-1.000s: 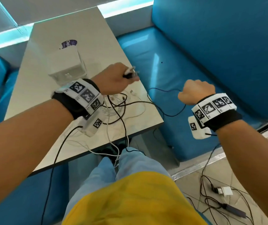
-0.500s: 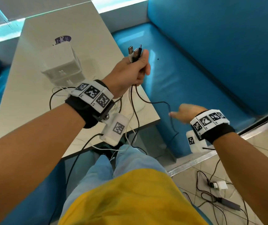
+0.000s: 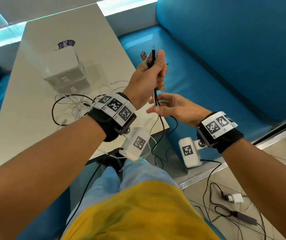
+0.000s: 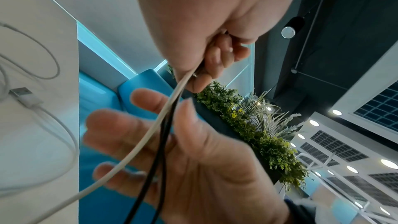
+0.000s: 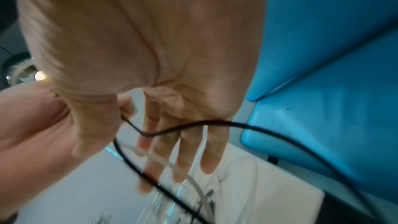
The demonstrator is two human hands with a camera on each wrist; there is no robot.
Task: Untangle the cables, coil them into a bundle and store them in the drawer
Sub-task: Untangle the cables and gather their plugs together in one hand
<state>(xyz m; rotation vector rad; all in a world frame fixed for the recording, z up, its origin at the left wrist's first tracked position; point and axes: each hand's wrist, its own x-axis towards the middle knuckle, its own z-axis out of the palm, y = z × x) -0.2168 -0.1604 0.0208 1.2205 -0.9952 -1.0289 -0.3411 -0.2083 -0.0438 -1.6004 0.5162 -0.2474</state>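
My left hand [image 3: 153, 70] is raised above the table's right edge and grips a bunch of black and white cables [image 3: 156, 97] just below their plugs [image 3: 147, 57], which point up. The cables hang from the fist past my right hand [image 3: 161, 106], whose fingers are spread and nearly straight, with the strands running between thumb and fingers. In the left wrist view the white cable [image 4: 137, 149] and black cable [image 4: 159, 151] cross the right palm [image 4: 204, 168]. The rest lies as a tangle [image 3: 73, 104] on the table. A small white drawer box [image 3: 66, 73] stands behind it.
The beige table [image 3: 35, 129] has a blue bench [image 3: 208, 84] on its right. Cable strands hang off the table edge toward my knees. On the tiled floor at the lower right lie a white charger [image 3: 234, 198] and a dark adapter [image 3: 244, 218] with black leads.
My left hand has lifted the plug ends up off the table. My right hand has opened and swung from the bench side to the hanging cables under the left fist.
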